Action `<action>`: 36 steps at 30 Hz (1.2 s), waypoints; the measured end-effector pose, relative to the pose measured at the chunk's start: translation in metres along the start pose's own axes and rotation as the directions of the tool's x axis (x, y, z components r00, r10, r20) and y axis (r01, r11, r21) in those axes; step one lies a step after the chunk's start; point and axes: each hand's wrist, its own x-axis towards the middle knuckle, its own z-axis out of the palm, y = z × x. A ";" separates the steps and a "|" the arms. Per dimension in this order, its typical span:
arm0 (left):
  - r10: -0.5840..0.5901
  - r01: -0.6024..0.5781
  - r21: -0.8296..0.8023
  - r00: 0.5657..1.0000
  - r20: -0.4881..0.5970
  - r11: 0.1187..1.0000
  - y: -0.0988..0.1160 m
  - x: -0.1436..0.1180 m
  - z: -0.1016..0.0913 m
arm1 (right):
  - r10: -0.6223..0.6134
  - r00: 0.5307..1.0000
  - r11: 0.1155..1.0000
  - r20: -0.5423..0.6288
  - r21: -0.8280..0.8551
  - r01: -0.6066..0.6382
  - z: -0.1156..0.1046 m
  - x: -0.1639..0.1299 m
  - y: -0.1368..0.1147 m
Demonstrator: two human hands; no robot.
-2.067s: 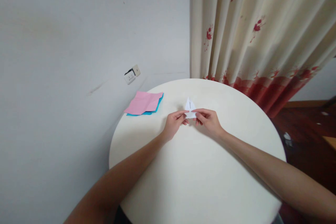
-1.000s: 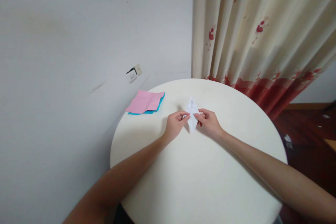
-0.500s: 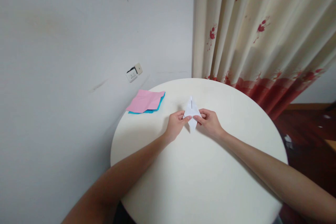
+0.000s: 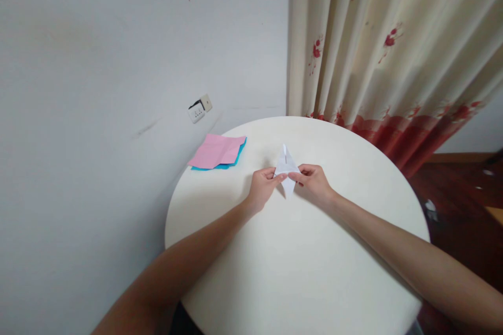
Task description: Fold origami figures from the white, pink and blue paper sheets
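Note:
A small piece of folded white paper [image 4: 286,161], shaped like a long diamond with a slit down its upper half, is held just over the round white table [image 4: 298,261]. My left hand [image 4: 262,186] pinches its left corner, thumb on top and fingers beneath. On the opposite corner, my right hand [image 4: 313,180] grips in the same way. Both thumbs lie across the paper's middle, their tips almost meeting. The lower point of the diamond hangs free toward me. The fingertips under the paper are hidden.
Sheets of pink paper [image 4: 218,151] and blue paper [image 4: 239,156] lie stacked at the table's left edge. Behind stand a white wall with a power socket [image 4: 196,112] and a cream curtain [image 4: 353,52] with red flowers. Dark floor shows at the right.
Both thumbs have shifted slightly on the paper, and its lower flap shows a little more plainly. Both hands keep hold of it in nearly the same place.

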 end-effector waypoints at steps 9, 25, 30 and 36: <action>0.006 0.005 -0.140 0.997 0.076 0.990 0.001 0.002 0.000 | -0.034 0.998 0.998 0.060 0.048 0.031 0.000 -0.003 -0.005; -0.014 0.014 -0.023 1.000 -0.001 1.000 0.001 0.000 0.000 | -0.019 0.997 0.998 0.068 0.069 0.014 0.003 -0.004 -0.002; -0.020 0.020 -0.043 1.000 -0.015 0.999 0.002 -0.001 0.001 | 0.012 0.998 0.991 0.063 0.130 -0.020 0.003 -0.001 0.001; -0.006 0.006 0.018 1.000 -0.024 1.000 -0.002 0.000 -0.001 | -0.043 0.999 0.998 0.014 -0.050 0.043 0.005 -0.004 -0.002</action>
